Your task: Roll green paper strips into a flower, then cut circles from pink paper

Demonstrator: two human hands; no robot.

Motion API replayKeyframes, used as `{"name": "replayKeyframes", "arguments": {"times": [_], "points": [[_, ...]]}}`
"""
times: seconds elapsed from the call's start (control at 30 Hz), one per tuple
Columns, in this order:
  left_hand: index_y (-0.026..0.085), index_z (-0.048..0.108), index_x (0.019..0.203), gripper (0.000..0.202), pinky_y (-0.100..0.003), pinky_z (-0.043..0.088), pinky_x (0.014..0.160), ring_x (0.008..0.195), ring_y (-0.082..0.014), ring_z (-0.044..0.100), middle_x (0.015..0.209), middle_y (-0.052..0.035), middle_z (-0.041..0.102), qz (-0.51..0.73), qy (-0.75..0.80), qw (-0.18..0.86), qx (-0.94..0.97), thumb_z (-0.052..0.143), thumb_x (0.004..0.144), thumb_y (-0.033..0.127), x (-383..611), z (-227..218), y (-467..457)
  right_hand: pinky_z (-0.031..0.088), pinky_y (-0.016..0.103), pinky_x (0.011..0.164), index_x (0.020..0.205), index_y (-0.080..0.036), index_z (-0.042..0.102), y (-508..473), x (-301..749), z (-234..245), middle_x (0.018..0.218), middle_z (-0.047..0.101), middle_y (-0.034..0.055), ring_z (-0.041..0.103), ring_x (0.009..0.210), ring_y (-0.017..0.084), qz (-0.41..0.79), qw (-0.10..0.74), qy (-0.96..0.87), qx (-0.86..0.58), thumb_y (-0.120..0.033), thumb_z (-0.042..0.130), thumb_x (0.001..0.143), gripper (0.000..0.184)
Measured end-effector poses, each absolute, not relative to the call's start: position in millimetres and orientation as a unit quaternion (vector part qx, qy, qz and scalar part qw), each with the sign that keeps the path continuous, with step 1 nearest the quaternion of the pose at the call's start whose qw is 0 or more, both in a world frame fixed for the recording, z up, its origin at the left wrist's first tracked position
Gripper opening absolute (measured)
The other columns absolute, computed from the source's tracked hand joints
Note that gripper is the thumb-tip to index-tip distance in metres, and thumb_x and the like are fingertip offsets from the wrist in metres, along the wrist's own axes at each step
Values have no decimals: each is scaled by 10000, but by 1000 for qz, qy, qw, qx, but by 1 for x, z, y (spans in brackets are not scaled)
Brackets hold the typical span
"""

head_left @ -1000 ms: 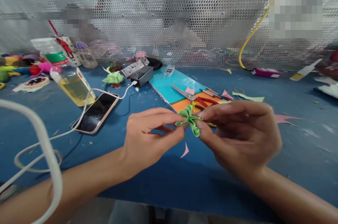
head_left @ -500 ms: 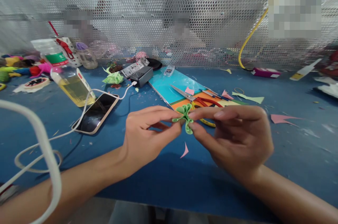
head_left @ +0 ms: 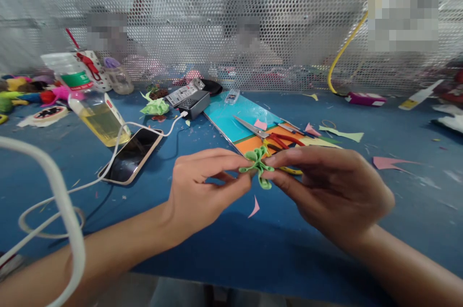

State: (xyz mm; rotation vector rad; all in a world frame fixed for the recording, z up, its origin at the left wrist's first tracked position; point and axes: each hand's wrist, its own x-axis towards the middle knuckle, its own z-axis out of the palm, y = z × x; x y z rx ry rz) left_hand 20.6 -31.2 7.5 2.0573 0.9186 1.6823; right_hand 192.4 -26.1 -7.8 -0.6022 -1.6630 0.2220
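A small green folded piece with curled lobes [head_left: 257,166], like a felt or foam flower, is held up in front of me above the blue table [head_left: 202,254]. My left hand [head_left: 208,191] pinches its left side between thumb and fingertips. At its right edge, my right hand [head_left: 325,186] has thumb and index finger closed on a lobe. Just behind the hands lie scissors with red handles [head_left: 278,139], partly over orange and cyan sheets [head_left: 231,119]. Below the green piece rests a thin pink scrap [head_left: 255,207].
To the left, a phone [head_left: 134,156] lies by a tilted bottle of yellow liquid [head_left: 103,121], with a white cable [head_left: 67,201] looping nearby. A black charger box [head_left: 195,104] stands further back. A pink scrap [head_left: 388,163] lies right. Behind is a perforated metal screen [head_left: 202,18].
My right hand has shifted slightly right and turned a little. The green piece has moved slightly right and down, its lobes spreading a bit, while my left hand stays nearly still.
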Motion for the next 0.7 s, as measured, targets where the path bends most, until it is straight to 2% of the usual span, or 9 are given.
{"name": "replayKeyframes", "arguments": {"times": [0.1, 0.2, 0.4, 0.53, 0.6, 0.7], "points": [[191, 724, 723, 182, -104, 526, 461, 570, -78, 649, 699, 10, 723, 592, 324, 158, 721, 694, 648, 27, 20, 8, -31, 616, 317, 679, 981, -286, 650, -29, 192, -8, 829, 740, -21, 692, 667, 166, 97, 619, -723, -291, -111, 750, 707, 340], [184, 724, 725, 171, -101, 521, 456, 572, -77, 649, 695, 6, 723, 593, 320, 152, 723, 697, 649, 32, 20, 8, -30, 616, 329, 668, 1021, -301, 634, -30, 193, -10, 845, 744, -21, 694, 660, 173, 94, 617, -724, -294, -108, 737, 716, 375], [161, 713, 748, 163, -119, 538, 499, 603, -86, 650, 742, -21, 728, 589, 274, 125, 750, 689, 660, 26, 16, 6, -26, 587, 299, 701, 1060, -284, 625, -24, 199, -2, 857, 715, -4, 671, 724, 158, 97, 595, -770, -209, -57, 699, 732, 406], [147, 704, 743, 147, -114, 539, 517, 617, -92, 661, 748, -32, 731, 576, 246, 92, 774, 690, 663, 25, 11, 8, -23, 572, 316, 697, 1173, -259, 608, -18, 204, 5, 934, 644, 40, 623, 788, 165, 109, 575, -784, -208, -72, 624, 775, 440], [145, 701, 740, 145, -118, 543, 526, 619, -96, 664, 739, -35, 731, 573, 236, 78, 781, 690, 661, 24, 10, 9, -22, 571, 327, 739, 1215, -265, 594, -15, 205, 7, 1030, 626, 57, 624, 857, 172, 106, 555, -798, -208, -67, 614, 781, 477], [152, 700, 751, 157, -118, 548, 535, 617, -93, 664, 737, -25, 731, 571, 230, 73, 784, 685, 663, 23, 9, 9, -22, 552, 307, 838, 1167, -242, 636, -14, 203, 8, 1093, 659, 69, 641, 956, 175, 80, 524, -827, -189, -44, 635, 777, 438]]}}
